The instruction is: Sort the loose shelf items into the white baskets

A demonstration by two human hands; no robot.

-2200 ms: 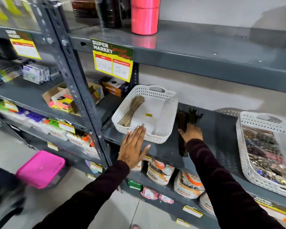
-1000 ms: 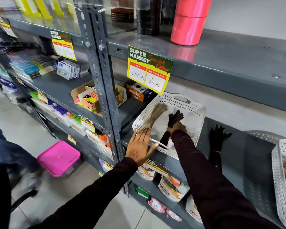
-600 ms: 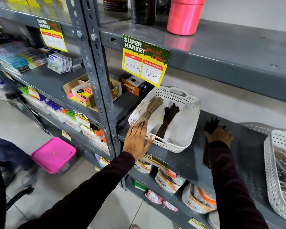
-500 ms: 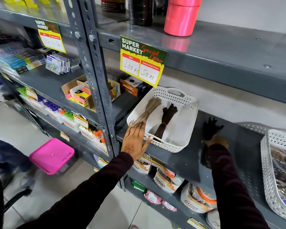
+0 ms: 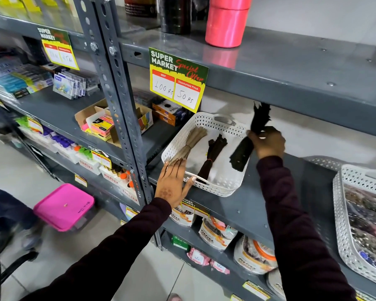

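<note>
A white perforated basket (image 5: 223,187) stands on the grey middle shelf (image 5: 258,205). Inside it lie a tan bundle (image 5: 190,143) on the left and a dark brown bundle (image 5: 212,156) beside it. My right hand (image 5: 268,143) is shut on a black bundle (image 5: 251,137), held tilted above the basket's right rim. My left hand (image 5: 172,183) lies flat with fingers spread against the basket's front left corner. A second white basket (image 5: 340,216) filled with several small glittery items stands at the far right.
A yellow and green price sign (image 5: 177,78) hangs from the upper shelf, which carries a pink roll (image 5: 226,20). Boxes and sticky notes (image 5: 101,127) fill the left bay. Packets sit on the shelf below. A pink-lidded box (image 5: 63,206) is on the floor.
My right hand picked the black bundle up from the shelf and carried it left and up to the basket's right rim. My left hand stayed at the basket's front corner.
</note>
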